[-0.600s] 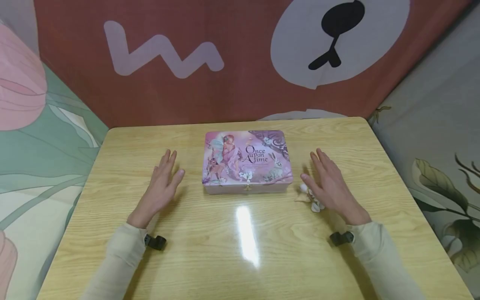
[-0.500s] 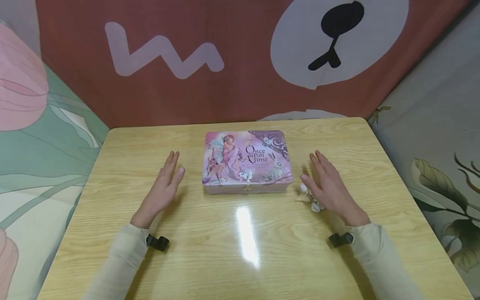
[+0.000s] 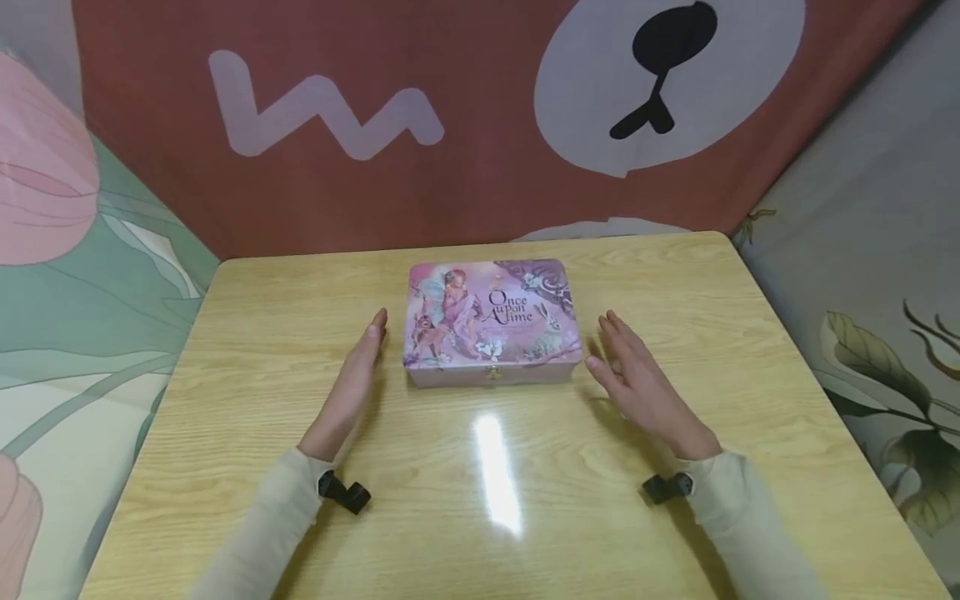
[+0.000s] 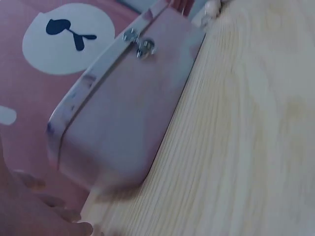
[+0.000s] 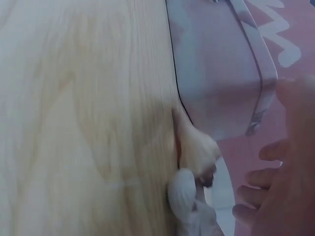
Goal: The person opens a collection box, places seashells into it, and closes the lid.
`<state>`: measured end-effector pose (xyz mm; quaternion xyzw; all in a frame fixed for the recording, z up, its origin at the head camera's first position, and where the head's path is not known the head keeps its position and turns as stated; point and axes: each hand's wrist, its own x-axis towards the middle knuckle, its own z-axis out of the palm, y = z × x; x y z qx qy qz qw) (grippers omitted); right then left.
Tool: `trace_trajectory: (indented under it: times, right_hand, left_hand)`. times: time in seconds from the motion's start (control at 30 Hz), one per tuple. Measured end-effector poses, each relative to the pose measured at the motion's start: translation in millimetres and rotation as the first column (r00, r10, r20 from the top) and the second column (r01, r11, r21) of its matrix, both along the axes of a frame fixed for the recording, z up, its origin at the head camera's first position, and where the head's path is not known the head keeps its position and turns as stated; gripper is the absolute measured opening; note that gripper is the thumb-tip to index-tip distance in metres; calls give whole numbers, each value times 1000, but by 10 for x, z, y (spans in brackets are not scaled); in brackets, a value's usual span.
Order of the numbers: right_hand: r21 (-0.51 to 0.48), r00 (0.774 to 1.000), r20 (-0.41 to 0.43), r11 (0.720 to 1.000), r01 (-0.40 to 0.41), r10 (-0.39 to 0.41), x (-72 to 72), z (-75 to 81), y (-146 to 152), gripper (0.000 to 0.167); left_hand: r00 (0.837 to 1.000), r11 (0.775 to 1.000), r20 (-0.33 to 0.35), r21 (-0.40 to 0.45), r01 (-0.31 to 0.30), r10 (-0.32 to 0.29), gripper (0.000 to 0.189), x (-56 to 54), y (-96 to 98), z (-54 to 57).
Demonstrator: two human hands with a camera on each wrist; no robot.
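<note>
A pink tin box (image 3: 491,317) with "Once upon a Time" on its lid sits closed on the table, a small metal clasp (image 4: 139,43) at its front. Left of it my left hand (image 3: 347,396) stands on edge, fingers straight, a small gap away. At the other side my right hand (image 3: 648,396) is held with straight fingers and the thumb close to the box's front right corner. Neither hand visibly touches the box. Beside the box, in the right wrist view, lie a tan shell-like piece (image 5: 196,147) and a white rounded piece (image 5: 182,191), mostly hidden by my right hand in the head view.
The wooden table (image 3: 450,517) ends at the back against a red-brown cloth (image 3: 322,200) with a bear print. Patterned cloths hang at the left and right. Black wrist cameras (image 3: 345,492) sit on both wrists.
Both hands have moved inward toward the box, the left hand farther and turned more on edge. My right hand now covers the small white pieces in the head view. The box has stayed put.
</note>
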<state>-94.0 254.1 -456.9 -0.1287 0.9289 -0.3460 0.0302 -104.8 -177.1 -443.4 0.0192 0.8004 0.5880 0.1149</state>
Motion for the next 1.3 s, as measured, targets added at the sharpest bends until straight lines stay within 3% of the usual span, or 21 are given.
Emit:
trace_trajectory:
  times: [0.1, 0.2, 0.5, 0.63, 0.9, 1.13, 1.3]
  right_hand:
    - [-30, 1000, 12, 1000, -9, 10, -2, -23, -61, 74]
    - [-44, 1000, 9, 999, -17, 17, -1, -50, -115, 73]
    - [-66, 1000, 25, 998, -15, 17, 35, -39, -256, 77]
    - [-75, 999, 30, 997, -17, 20, 58, -25, -299, 78]
    - [-145, 999, 25, 989, -22, 26, 90, -65, -382, 79]
    - [-138, 999, 25, 989, 49, -46, 116, -94, -467, 84]
    - [-125, 990, -97, 988, 91, -103, 150, -74, -506, 75]
  left_hand:
    - [999, 996, 40, 92, -19, 16, 72, -14, 110, -11]
    - [998, 991, 58, 129, -44, 37, 74, -14, 228, -32]
    - [985, 981, 36, 84, -173, 171, 70, 19, 495, -63]
    - [980, 978, 26, 69, -199, 198, 70, 30, 565, -82]
    - [981, 979, 20, 65, -195, 194, 80, 66, 625, -97]
    - [982, 979, 26, 68, -190, 189, 79, 54, 621, -108]
    - [983, 980, 29, 76, -184, 182, 80, 67, 620, -100]
